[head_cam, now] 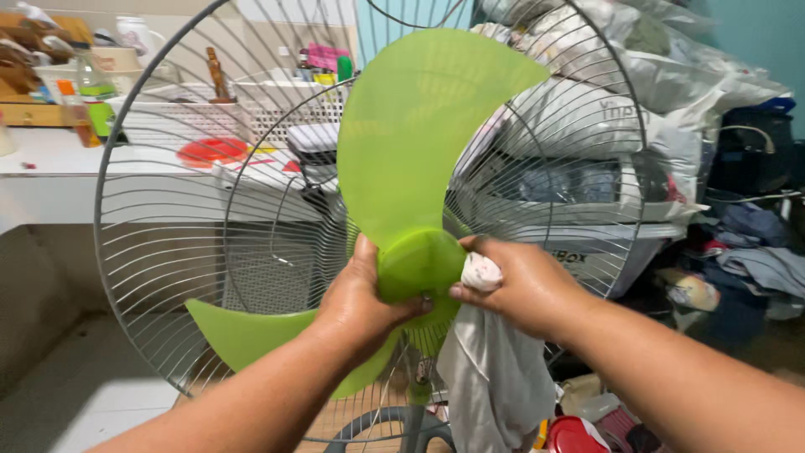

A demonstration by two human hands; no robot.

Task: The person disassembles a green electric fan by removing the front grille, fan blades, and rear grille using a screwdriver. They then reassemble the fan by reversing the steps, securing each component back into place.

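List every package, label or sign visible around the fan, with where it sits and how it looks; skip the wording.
Bottle: on the white counter at upper left, clear, with an orange and green label.
Sack: behind the fan guard at upper right, bulging, whitish, with faint grey print.
Box: behind the guard beside the right hand, white, with dark print.
Lidded container: bottom edge, round, red lid.
No screens or signs show.

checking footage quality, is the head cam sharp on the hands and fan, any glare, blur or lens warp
Head view: the left hand, right hand and green fan blade are sharp and evenly lit, with no hard shadows; the white cloth is slightly soft; the wire guard bows from wide-angle warp; the plastic bags behind show mild sheen, no strong glare.
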